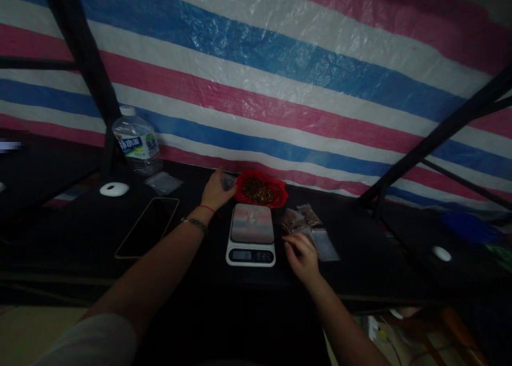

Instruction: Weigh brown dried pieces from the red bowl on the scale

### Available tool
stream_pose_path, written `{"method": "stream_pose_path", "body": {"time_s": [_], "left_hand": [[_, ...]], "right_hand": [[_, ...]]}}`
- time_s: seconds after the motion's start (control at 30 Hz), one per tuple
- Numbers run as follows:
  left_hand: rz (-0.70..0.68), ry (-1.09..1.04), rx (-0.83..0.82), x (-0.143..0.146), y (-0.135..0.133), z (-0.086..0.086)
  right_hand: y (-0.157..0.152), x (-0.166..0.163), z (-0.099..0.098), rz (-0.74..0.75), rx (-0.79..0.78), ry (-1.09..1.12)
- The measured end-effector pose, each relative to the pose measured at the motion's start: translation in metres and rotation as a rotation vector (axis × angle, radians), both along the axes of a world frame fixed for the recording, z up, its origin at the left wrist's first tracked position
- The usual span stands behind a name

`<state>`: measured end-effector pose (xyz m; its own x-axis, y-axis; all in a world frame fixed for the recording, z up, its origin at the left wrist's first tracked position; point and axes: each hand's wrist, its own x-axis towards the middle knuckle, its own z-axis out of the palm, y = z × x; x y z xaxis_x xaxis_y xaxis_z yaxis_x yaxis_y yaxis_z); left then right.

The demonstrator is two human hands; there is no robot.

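Dark bench [360, 270], a scale [252, 232] on it, an open red bag [282, 195] just behind.
If the left hand [217, 191] snags the slack rim, the red bag could tip its brown pieces [258, 191] onto the scale. That hand's fingers are apart, a clear bag [228, 181] between them; the right hand's [303, 256] curl beside filled packets [290, 220], and I can't tell whether they grip anything.

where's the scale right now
In the head view, the scale sits near the middle of the black table, on the person's side of the red bag, between the left hand and right hand.
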<state>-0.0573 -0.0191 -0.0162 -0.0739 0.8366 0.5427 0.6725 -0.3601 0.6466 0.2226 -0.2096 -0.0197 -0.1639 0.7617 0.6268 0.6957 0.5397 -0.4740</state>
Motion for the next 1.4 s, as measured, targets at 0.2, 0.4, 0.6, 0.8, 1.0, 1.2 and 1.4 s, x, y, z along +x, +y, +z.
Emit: {"method": "stream_pose_path", "body": {"time_s": [0.2, 0.4, 0.6, 0.8, 1.0, 1.2, 1.4], "left_hand": [[0.025, 0.129, 0.223, 0.006, -0.009, 0.008], [-0.134, 0.291, 0.276, 0.008, -0.013, 0.007], [-0.126, 0.292, 0.33, 0.008, -0.01, 0.005], [-0.047, 0.284, 0.278, 0.012, -0.017, 0.013], [-0.456, 0.403, 0.243, 0.015, -0.029, 0.034], [-0.543, 0.386, 0.285, 0.016, -0.036, 0.033], [-0.555, 0.319, 0.312, 0.02, -0.037, 0.031]], "right_hand": [[0.086, -0.036, 0.056, 0.106, 0.029, 0.033], [0.162, -0.095, 0.088, 0.283, -0.117, -0.19], [0.19, -0.09, 0.072, 0.3, -0.364, -0.014], [0.18, -0.068, 0.037, 0.076, -0.401, 0.491], [0.15, -0.074, 0.032, 0.043, -0.29, 0.523], [0.134, -0.081, 0.039, 0.167, -0.19, 0.326], [0.132, -0.078, 0.044, 0.244, -0.182, 0.238]]}}
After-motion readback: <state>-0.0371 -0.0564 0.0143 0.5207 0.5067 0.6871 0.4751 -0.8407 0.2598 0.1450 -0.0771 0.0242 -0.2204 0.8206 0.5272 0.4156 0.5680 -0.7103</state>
